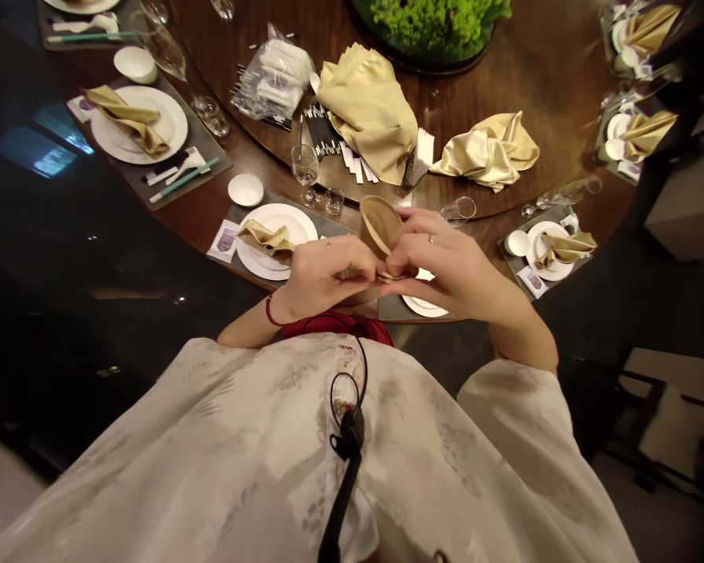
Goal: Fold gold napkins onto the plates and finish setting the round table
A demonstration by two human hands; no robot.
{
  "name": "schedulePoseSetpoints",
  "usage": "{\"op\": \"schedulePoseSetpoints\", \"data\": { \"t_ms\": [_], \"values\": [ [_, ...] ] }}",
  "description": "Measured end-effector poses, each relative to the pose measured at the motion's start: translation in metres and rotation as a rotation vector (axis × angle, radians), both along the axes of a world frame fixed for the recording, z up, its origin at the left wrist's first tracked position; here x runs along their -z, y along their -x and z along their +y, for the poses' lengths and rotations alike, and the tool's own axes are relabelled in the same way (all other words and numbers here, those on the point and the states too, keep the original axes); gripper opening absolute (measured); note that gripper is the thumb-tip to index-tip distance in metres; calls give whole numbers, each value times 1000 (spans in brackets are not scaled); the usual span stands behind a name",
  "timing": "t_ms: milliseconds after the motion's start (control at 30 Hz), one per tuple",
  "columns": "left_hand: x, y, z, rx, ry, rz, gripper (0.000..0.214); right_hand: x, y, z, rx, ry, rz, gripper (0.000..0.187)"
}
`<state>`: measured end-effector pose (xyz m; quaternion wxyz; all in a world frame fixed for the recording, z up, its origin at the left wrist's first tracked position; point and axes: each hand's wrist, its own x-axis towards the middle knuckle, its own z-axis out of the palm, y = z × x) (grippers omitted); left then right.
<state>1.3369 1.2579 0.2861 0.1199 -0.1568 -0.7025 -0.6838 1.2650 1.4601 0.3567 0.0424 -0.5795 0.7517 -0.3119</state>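
Head view: at the surface's [196, 207] six o'clock edge, our left hand [322, 270] and right hand [446, 254] pinch a folded napkin [381, 223], fingers closed on it. From there, a plate [302, 225] at nine and a saucer-topped dish [540, 233] at three each carry cloth [267, 237]; a clear bag [249, 90] at eleven holds white packs [287, 66]; a planter [434, 68] near one holds greenery [440, 27].

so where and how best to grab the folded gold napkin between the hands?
Probably by the lower end of the folded gold napkin, pinched from the near side. The layers bunch tightly there, where the left hand and right hand meet, while the upper part flares into an open, cupped shape that would likely crush.
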Motion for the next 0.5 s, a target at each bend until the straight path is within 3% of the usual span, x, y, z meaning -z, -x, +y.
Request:
{"op": "schedulePoseSetpoints", "data": {
  "t_ms": [200,333,500],
  "values": [
    [17,2,-11,-145,3,-23,22,-5,10,-17,-6,-68,70,20],
    [19,1,-9,-164,-41,5,18,-9,14,-18,-47,-110,121,18],
    [18,6,-6,-149,-70,51,19,-6,12,-12,28,-118,240,22]
  ]
}}
